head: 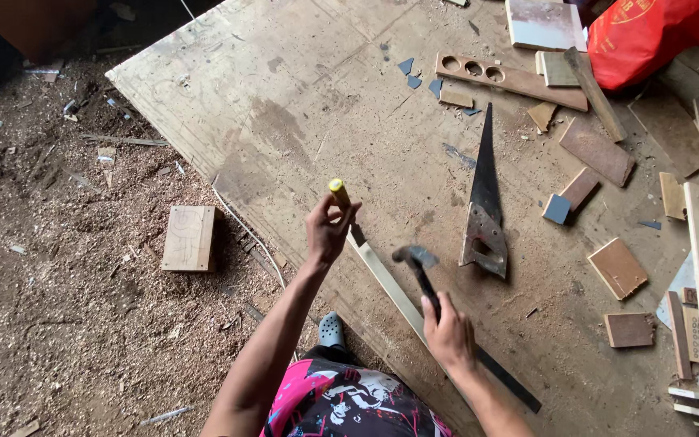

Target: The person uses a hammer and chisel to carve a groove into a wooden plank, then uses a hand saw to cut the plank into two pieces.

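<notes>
Sawdust covers the floor (66, 307) beside a big plywood sheet (301, 105) strewn with wood offcuts, a handsaw (485, 206), a strip with three holes (511, 79) and a red bag (657, 32). Left hand (329, 231) is closed around a yellow-topped chisel (339, 193), held upright over a thin batten (390, 287) near the sheet's edge. Right hand (449, 332) grips a hammer (418, 267) by its handle, head raised just right of the chisel, apart from it.

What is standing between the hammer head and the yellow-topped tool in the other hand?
Nothing visible. The hammer in the right hand is raised beside the yellow-topped tool in the left hand; only open air over the wooden strip separates them.
</notes>
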